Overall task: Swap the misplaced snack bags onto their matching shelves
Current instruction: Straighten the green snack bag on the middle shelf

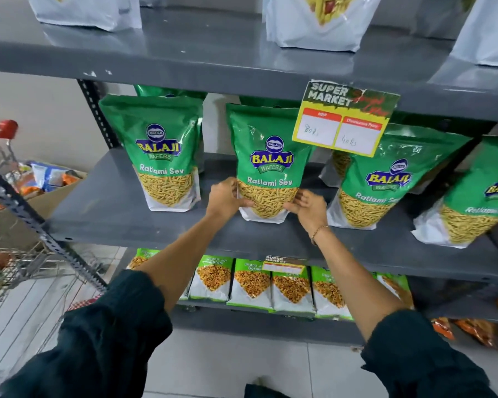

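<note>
A green Ratlami Sev bag (268, 156) stands upright on the grey middle shelf (112, 208). My left hand (226, 198) grips its lower left edge and my right hand (308, 208) presses its lower right corner. Matching Ratlami Sev bags stand beside it, one to the left (161, 150) and two to the right (385, 179). On the shelf below, a row of Chana Jor Garam bags (250, 282) stands upright. White bags (314, 21) sit on the top shelf.
A yellow price tag (342, 119) hangs from the top shelf's edge, just right of the held bag. A shopping cart (18, 268) with a red handle stands at the left, beside a cardboard box (49, 196) of packets. Orange packets (472, 331) lie at the lower right.
</note>
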Tool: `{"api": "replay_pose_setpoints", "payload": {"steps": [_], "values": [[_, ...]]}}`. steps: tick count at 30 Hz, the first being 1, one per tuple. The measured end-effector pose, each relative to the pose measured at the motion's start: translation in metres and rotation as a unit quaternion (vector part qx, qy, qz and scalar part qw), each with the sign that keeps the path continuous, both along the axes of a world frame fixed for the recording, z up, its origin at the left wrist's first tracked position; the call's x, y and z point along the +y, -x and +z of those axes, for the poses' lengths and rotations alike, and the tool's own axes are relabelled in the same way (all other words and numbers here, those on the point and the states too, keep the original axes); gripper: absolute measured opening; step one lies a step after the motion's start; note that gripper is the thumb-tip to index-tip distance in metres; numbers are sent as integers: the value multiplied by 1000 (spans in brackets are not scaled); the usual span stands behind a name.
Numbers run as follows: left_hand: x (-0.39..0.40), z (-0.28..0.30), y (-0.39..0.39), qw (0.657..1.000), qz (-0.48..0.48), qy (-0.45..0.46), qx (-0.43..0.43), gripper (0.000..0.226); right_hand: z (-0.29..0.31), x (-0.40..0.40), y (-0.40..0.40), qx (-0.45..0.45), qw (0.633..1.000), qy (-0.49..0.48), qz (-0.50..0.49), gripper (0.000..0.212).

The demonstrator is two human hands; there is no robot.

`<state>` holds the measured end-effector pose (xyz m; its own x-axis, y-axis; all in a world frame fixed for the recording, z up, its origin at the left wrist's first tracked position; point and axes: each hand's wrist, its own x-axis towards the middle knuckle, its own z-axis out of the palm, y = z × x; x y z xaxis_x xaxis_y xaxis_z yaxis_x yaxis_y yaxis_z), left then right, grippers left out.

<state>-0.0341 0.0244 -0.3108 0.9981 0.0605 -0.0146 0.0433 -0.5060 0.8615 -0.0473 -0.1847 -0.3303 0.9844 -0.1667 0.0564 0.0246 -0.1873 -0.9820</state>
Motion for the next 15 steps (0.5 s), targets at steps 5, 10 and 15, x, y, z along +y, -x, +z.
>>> {"api": "replay_pose_setpoints", "payload": {"steps": [5,10,15], "values": [[-7,1,-1,1000,-3,-13,7,54,-10,-1,-8,1,1000,-6,9,44],[-1,-8,-10,998,-25,-51,2,59,-15,-1,-11,4,1000,0,9,42],[-5,-10,-11,998,-35,-48,-15,59,-15,-3,-12,-2,1000,10,1,42]]}}
